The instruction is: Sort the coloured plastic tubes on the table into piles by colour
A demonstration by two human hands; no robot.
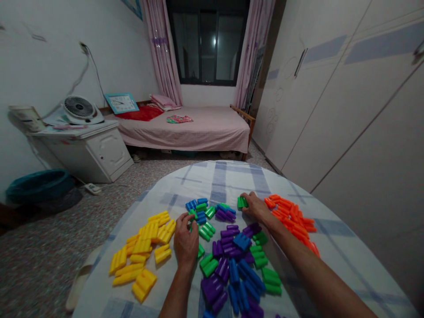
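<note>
- Our right hand (256, 206) pinches a green block (241, 203); we should hold it softly.
- Our left hand (186, 238) curls; we can't tell if it grips.

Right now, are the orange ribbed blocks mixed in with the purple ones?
No, the orange ribbed blocks lie in their own pile on the right, apart from the purple ribbed blocks mid-table.
</note>
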